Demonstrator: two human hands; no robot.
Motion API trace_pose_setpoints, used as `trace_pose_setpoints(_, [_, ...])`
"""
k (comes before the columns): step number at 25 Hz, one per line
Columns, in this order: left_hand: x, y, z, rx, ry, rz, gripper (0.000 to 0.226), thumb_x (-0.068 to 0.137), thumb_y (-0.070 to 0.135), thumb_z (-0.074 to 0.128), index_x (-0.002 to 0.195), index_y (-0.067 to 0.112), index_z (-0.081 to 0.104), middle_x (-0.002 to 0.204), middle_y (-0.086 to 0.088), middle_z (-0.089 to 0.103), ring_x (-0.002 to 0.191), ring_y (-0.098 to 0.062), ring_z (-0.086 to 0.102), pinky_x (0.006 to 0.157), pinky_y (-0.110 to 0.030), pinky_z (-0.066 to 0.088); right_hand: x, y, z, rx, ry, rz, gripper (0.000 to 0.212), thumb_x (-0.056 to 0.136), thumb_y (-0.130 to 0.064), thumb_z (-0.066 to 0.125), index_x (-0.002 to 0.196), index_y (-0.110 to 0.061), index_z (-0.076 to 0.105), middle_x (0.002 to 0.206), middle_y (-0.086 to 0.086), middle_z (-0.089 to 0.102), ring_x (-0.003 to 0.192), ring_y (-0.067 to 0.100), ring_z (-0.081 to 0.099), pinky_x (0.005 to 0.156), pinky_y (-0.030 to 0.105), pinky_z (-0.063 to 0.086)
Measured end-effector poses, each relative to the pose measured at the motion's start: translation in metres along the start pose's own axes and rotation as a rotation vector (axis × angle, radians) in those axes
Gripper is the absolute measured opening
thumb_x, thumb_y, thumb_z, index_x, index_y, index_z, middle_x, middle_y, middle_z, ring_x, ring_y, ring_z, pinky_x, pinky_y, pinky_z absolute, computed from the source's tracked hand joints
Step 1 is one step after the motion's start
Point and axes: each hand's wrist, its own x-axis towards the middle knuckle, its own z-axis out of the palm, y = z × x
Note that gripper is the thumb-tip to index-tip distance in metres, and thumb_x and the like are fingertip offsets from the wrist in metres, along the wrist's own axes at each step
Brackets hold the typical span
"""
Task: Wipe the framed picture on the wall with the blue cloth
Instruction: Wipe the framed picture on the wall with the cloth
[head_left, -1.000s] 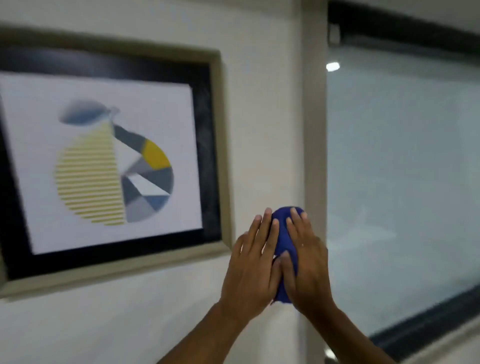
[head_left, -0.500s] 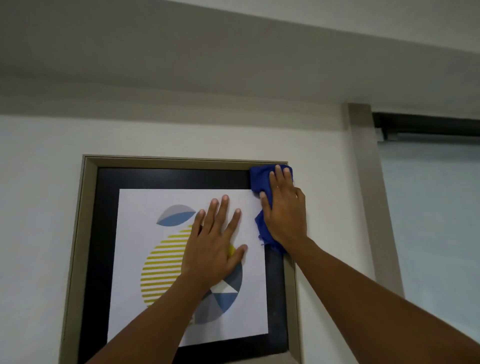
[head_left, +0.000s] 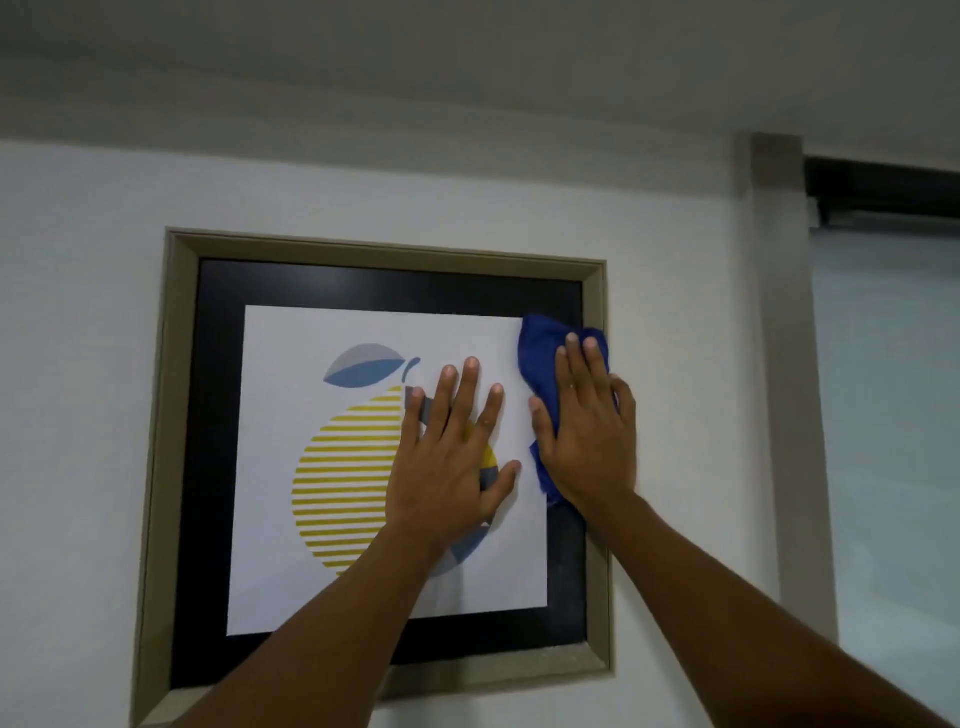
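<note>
The framed picture (head_left: 182, 467) hangs on the white wall: a beige frame, a black border, and a white print with a striped yellow fruit. My right hand (head_left: 587, 436) presses the crumpled blue cloth (head_left: 537, 353) flat against the glass at the picture's right side, below the top right corner. Most of the cloth is hidden under the palm. My left hand (head_left: 447, 457) lies flat on the middle of the print, fingers spread, holding nothing.
A beige pillar (head_left: 784, 364) runs down the wall right of the picture. Beyond it is a frosted glass pane (head_left: 893, 415) with a dark rail above. The ceiling (head_left: 467, 62) is close overhead.
Both hands rose from in front of the pillar to the picture. Since half a second ago my right hand has slid the cloth down from the top right corner; the left hand stayed on the print.
</note>
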Motion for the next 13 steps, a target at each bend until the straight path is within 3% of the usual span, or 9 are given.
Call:
trace_pose_setpoints(7, [-0.045,0.003,0.015,0.020,-0.016,0.071,0.081,0.095,0.064,0.034,0.158,0.016,0.017,0.167,-0.015,0.006,0.153,-0.033,0.002,0.121,-0.057,0.013,-0.174,-0.006,0.007,-0.065,-0.256,0.045,0.069,0.101,-0.051,0.028,0.150,-0.003,0.033,0.161,0.011,0.024,0.149,0.025,0.017,0.116,0.039,0.019])
trace_pose_setpoints(10, [-0.057,0.002,0.014,0.046,-0.015,0.066,0.081,0.094,0.062,0.037,0.158,0.015,0.018,0.166,-0.015,0.007,0.153,-0.033,0.003,0.122,-0.055,0.012,-0.163,-0.002,-0.002,-0.063,-0.283,-0.012,0.068,0.103,-0.050,0.021,0.152,-0.003,0.029,0.162,0.012,0.022,0.149,0.026,0.017,0.114,0.042,0.023])
trace_pose_setpoints(13, [-0.065,0.002,0.018,0.053,-0.002,0.064,0.080,0.094,0.062,0.038,0.157,0.015,0.021,0.166,-0.016,0.009,0.153,-0.035,0.006,0.121,-0.056,0.014,-0.083,0.002,-0.006,-0.083,-0.232,-0.052,0.066,0.104,-0.047,0.020,0.154,-0.004,0.023,0.163,0.011,0.017,0.151,0.024,0.012,0.116,0.044,0.022])
